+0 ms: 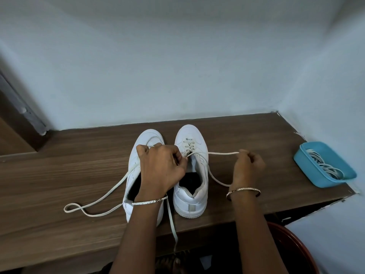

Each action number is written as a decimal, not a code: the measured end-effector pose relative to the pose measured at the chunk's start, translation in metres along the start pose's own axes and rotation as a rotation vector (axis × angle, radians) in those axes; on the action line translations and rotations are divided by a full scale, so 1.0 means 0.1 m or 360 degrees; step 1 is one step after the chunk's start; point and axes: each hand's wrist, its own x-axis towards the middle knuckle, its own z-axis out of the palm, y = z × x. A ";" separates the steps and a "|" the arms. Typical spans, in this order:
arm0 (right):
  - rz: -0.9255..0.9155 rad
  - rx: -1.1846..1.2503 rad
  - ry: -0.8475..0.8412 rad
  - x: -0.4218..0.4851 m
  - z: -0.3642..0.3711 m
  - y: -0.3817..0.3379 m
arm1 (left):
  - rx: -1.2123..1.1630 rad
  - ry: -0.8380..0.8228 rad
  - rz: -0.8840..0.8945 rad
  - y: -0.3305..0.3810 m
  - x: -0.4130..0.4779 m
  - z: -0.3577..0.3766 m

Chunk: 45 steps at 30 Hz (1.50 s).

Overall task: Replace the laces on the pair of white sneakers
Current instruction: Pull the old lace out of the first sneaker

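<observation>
Sneakers (189, 196) stand side by side mid-desk (59, 175), toes to the wall, so neither is finished. Far left, a loose lace (66, 209) trails off the left sneaker (134, 169) across the wood, and another end hangs over the front edge. How many of its eyelets are threaded is hidden under your wrist. Your left hand (162, 167) reaches across it and pinches at the eyelets of the right sneaker (189, 135). That shoe shows crosses in the lowest holes only; the upper ones are bare. Its lace end (223, 153) runs out taut to your right hand (246, 165), which grips it in curled fingers, well apart from the left. Far right, a blue tray (308, 161) holds a heap of white laces (325, 167); whether these are old or new, you can't tell. Likewise whether this lace is going in or coming out. Judged roughly: early to mid, with both shoes open and no knot tied.
</observation>
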 end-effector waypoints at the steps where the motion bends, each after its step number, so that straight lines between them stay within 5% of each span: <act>1: -0.0191 -0.0149 -0.0036 -0.01 -0.01 -0.01 | -0.0007 0.0000 0.0001 0.00 0.00 0.00; 6: -0.1223 -0.0676 -0.0883 -0.21 0.04 -0.05 | -0.0015 -0.0015 0.0011 -0.01 0.00 0.00; 9: -0.1509 -0.0974 -0.1026 -0.31 0.11 0.05 | 0.0001 -0.0018 0.0014 -0.02 0.01 0.00; 14: -0.1450 -0.0846 -0.0972 -0.26 0.12 0.09 | -0.0025 -0.0013 0.0018 -0.02 0.00 -0.02; 19: -0.0310 0.0128 -0.0575 -0.15 0.12 -0.04 | -0.0060 -0.0046 0.0013 -0.03 0.00 -0.01; 22: -0.0051 0.0123 -0.0255 0.05 0.00 -0.03 | -0.0085 -0.0066 0.0013 -0.02 0.00 -0.02; 26: -0.0216 -0.0673 -0.0163 0.07 -0.07 0.07 | -0.0163 -0.0121 -0.0002 0.02 -0.01 -0.02; 28: -0.0459 -0.0664 -0.0222 0.01 -0.05 0.00 | -0.0149 -0.0114 0.0006 0.03 -0.02 -0.02; 35: -0.0814 -0.0821 -0.1210 -0.31 0.00 -0.08 | 0.0002 -0.0141 0.0141 0.09 -0.03 0.11; 45: -0.0927 -0.0876 -0.1135 -0.20 -0.03 0.01 | -0.0041 0.0112 -0.0077 0.16 -0.06 0.18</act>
